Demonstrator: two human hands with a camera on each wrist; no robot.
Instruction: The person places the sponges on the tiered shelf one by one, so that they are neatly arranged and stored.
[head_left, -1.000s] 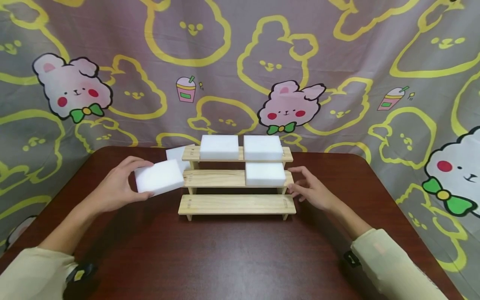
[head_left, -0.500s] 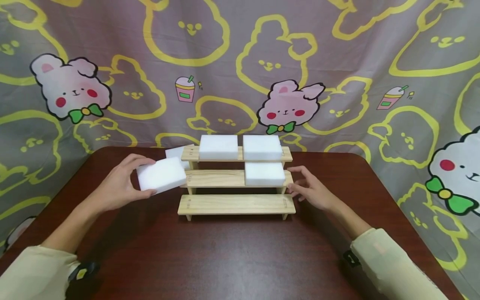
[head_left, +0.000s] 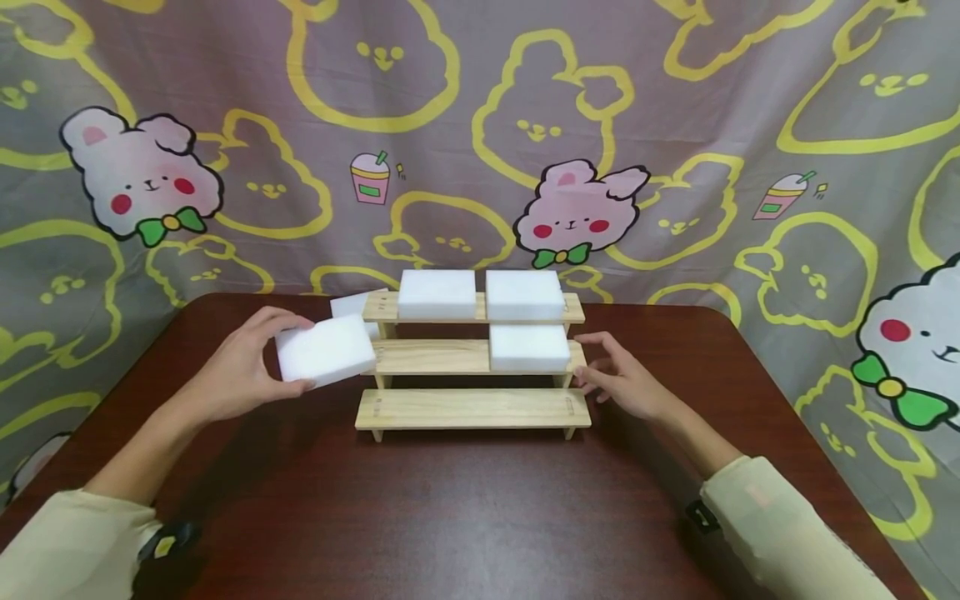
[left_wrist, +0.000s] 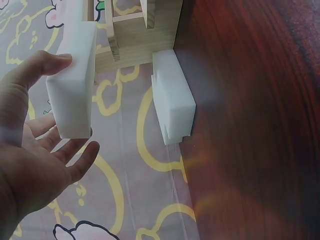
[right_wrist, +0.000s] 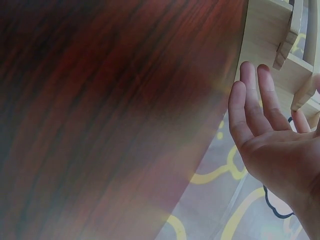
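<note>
White block (head_left: 326,350), in the head view, has edged slightly toward the wooden rack (head_left: 472,408) at its nine o'clock; I judge it mid-carry. Left wrist view: I see the left hand (left_wrist: 32,172) pinching it. Right wrist view: the right hand (right_wrist: 280,145), fingers extended, waits at three o'clock, rack contact unclear.

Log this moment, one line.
left hand: holds white block | right hand: at right end of wooden rack | middle tier: another block, right side
</note>
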